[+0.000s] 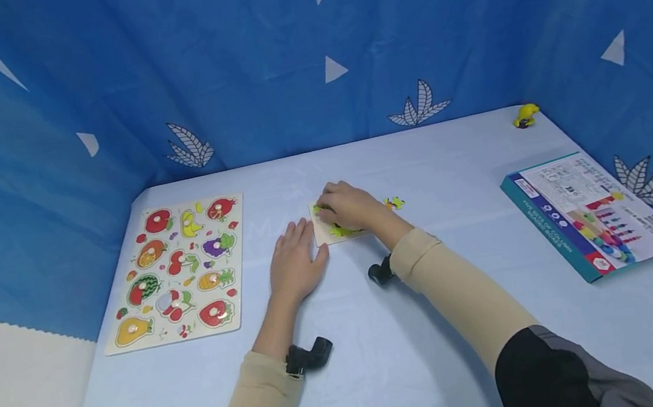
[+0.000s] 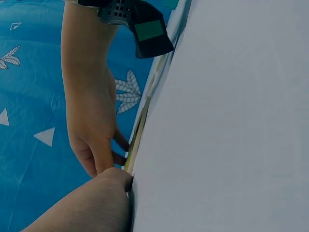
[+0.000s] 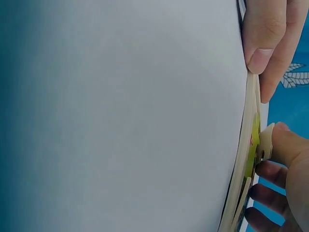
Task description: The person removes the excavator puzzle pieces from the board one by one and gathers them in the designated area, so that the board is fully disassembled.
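Evidently the work is partway along: the small board (image 1: pixel 324 237) lies flat at mid-table, and at least one yellow-green piece (image 3: pixel 252 147) shows on its face, though whether that one is fully seated cannot be told. The right hand (image 1: pixel 353 210) bends over the board with fingers curled, its thumb and fingers pinching a wooden piece (image 3: pixel 266 142) that stands tilted above the surface, so this one is not yet down. Much of the board is hidden beneath that hand, which leaves the count of filled and bare spots uncertain. The left hand (image 1: pixel 293 263) grips nothing firmly; its fingers lie nearly straight, thumb and fingertips touching the board's left edge, likely to steady it. Just beyond the right side of the board, a loose piece (image 1: pixel 394 203) lies on the table (image 1: pixel 365 355), apparently among what is left. Well apart on the left, the fruit board (image 1: pixel 212 331) appears complete, each large fruit in its outline.
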